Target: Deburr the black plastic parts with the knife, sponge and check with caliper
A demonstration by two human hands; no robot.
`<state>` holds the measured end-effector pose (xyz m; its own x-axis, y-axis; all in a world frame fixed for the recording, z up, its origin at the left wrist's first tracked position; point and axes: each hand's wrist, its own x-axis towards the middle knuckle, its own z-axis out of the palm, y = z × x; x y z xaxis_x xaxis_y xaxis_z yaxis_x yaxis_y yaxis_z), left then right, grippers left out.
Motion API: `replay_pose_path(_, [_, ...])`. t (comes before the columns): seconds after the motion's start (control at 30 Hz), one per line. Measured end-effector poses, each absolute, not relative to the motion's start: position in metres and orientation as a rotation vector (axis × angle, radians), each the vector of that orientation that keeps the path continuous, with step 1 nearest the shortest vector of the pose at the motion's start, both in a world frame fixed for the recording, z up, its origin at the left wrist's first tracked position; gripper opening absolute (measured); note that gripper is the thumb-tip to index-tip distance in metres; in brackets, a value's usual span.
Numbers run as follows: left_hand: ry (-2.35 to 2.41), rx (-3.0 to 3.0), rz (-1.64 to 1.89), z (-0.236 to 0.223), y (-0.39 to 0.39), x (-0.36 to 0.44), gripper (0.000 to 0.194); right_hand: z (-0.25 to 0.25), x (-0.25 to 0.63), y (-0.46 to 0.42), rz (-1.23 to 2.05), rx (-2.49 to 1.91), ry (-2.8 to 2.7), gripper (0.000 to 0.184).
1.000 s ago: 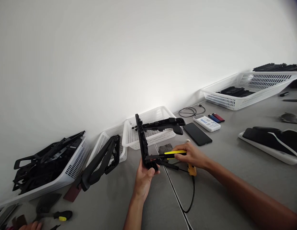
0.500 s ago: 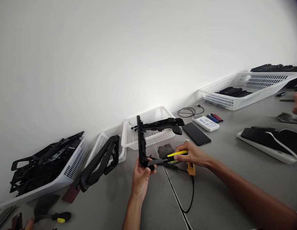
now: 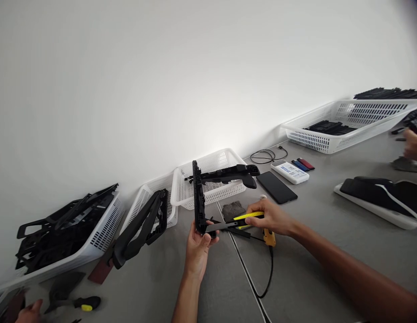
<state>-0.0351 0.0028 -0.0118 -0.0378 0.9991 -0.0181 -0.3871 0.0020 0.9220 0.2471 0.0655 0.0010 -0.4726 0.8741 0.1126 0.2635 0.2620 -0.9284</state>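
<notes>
My left hand (image 3: 197, 251) grips the lower end of a long black plastic part (image 3: 198, 197), which stands nearly upright. In my right hand (image 3: 269, 217) is a yellow and black utility knife (image 3: 248, 216), its blade reaching left to the part's lower end by my left fingers. Behind the knife, a dark grey cloth (image 3: 233, 210) lies on the table. A yellow-handled corded tool (image 3: 269, 237) rests below my right hand, its cable curving toward me. Beyond the held part, a black plastic part (image 3: 228, 174) lies across a white basket (image 3: 181, 197).
A full basket (image 3: 104, 237) of black parts stands left, beside a smaller basket (image 3: 173, 219). Rightward lie a phone (image 3: 276, 187), a white power bank (image 3: 289, 172), two lighters (image 3: 303, 164) and another basket (image 3: 339, 146). Co-workers' hands show at right (image 3: 413, 144) and lower left (image 3: 29, 312).
The part and knife in my hands have barely moved. At the right, a co-worker's hand has come further into view with a black part. The lower-left co-worker's hand has also shifted.
</notes>
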Motion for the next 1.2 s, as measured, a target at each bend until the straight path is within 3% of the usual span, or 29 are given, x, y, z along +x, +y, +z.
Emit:
replay_pose_path(0.17, [0.948, 0.875, 1.393, -0.012, 0.002, -0.035, 0.062, 0.0, 0.248, 0.065, 1.284, -1.035, -1.824, 0.024])
replay_pose_path(0.47, [0.944, 0.884, 1.372, -0.013, 0.002, -0.036, 0.061, 0.002, 0.243, 0.057, 1.406, -0.96, -1.773, 0.026])
replay_pose_path(0.67, [0.955, 0.881, 1.389, -0.02, 0.003, -0.036, 0.056, -0.002, 0.243, 0.06, 1.281, -0.994, -1.755, 0.027])
replay_pose_path(0.87, [0.945, 0.905, 1.394, -0.026, 0.006, -0.038, 0.059, 0.004, 0.24, 0.054, 1.374, -0.961, -1.78, 0.035])
replay_pose_path(1.07, [0.955, 0.905, 1.387, -0.027, 0.006, -0.038, 0.059, 0.007, 0.231, 0.05, 1.375, -0.889, -1.847, 0.022])
replay_pose_path(1.2, [0.956, 0.902, 1.391, -0.028, 0.005, -0.037, 0.058, 0.004, 0.23, 0.052, 1.248, -0.95, -1.841, 0.024])
